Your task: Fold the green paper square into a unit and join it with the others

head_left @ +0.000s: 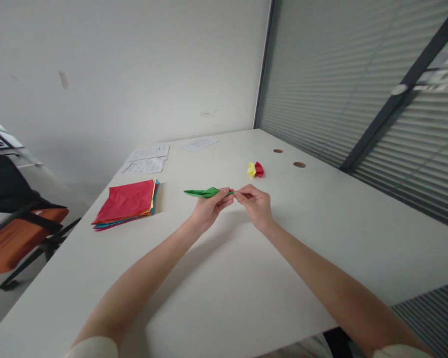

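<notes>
A narrow folded green paper piece (203, 192) is held just above the white table (224, 278), pointing left. My left hand (210, 208) is closed around its right part. My right hand (257, 204) pinches the piece's thin right tip with thumb and fingers. Both hands meet near the middle of the table. A small folded yellow and red paper shape (255, 170) rests on the table just beyond my right hand.
A stack of coloured paper sheets (127, 204), red on top, lies to the left. White printed sheets (146, 160) lie at the far edge. Two round cable holes (299, 164) sit at the right. An orange chair (18, 233) stands left of the table.
</notes>
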A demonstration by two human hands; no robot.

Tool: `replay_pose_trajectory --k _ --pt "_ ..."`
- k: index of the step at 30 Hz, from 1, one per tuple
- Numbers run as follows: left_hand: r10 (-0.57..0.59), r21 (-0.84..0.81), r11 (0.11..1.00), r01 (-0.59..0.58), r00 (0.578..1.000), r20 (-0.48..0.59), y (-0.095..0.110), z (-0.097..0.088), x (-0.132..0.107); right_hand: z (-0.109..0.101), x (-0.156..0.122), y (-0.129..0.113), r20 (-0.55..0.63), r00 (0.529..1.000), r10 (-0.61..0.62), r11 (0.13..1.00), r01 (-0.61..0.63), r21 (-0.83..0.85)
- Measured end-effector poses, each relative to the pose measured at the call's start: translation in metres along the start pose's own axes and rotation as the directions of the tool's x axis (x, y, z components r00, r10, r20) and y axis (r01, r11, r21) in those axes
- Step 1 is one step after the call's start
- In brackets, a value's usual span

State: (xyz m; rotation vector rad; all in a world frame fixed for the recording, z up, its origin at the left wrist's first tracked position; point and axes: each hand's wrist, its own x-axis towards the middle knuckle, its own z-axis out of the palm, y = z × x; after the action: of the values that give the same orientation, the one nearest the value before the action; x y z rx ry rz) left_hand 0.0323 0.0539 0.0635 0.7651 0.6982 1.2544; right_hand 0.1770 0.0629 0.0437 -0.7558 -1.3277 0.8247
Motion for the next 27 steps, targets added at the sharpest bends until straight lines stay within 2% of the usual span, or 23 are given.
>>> replay_pose_trajectory --k 5,14,20,24,27 --pt "0.091 0.081 0.992 -0.093 0.995 0.035 -0.001 -0.007 0.004 -0.002 0.005 0.003 -0.010 0.998 0.065 0.998 -0.065 -0.003" --pt "0.127 0.022 0.992 -0.126 0.989 -0.069 0.001 -0.016 0.013 0.009 0.019 0.012 0.058 0.989 0.135 0.990 -0.137 0.043" --pt "0.133 0.013 0.991 -0.132 0.983 -0.125 0.011 -0.021 0.018 0.012 0.042 0.011 0.090 0.989 0.116 0.993 -0.116 -0.011" --pt "0.205 0.101 0.977 -0.189 0.959 -0.193 0.021 -0.028 0.023 0.009 0.049 0.020 0.083 0.989 0.125 0.992 -0.125 -0.012" --pt "0.308 0.206 0.940 -0.270 0.935 -0.179 0.025 -0.031 0.025 0.008 0.050 0.028 0.025 0.991 0.129 0.991 -0.130 0.019"
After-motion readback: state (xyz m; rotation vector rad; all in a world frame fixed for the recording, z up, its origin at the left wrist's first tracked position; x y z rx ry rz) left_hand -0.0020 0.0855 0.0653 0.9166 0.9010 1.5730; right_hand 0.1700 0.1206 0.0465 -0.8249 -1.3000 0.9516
